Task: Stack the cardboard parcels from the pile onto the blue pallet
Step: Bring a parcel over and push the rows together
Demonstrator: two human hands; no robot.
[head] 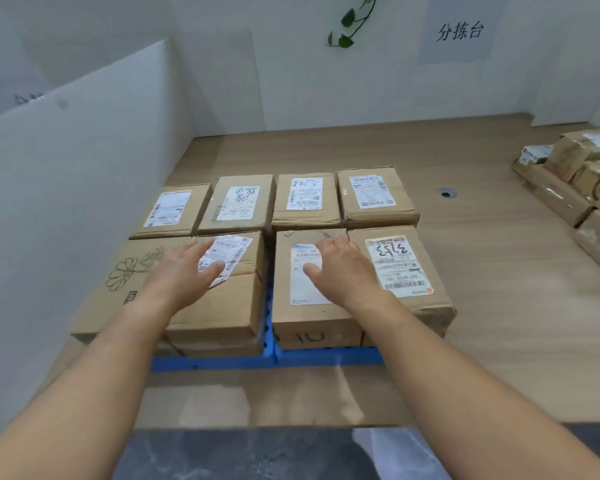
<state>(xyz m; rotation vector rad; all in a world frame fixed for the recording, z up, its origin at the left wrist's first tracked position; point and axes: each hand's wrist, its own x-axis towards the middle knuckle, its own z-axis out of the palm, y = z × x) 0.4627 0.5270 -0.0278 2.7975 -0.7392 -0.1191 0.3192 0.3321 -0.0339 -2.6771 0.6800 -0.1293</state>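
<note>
While your left hand (184, 271) and right hand (340, 268) lie spread flat on two front parcels (312, 320), the blue pallet (326, 356) beneath shows eight in two rows. Far right, the pile (575, 181) on the table (465, 271) holds several more, so plenty seems left.

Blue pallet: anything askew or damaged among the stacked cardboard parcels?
Mostly neat. The white shipping label under the left hand sits crooked and wrinkled on its brown cardboard parcel. A gap to that parcel's right exposes the blue plastic pallet.
</note>
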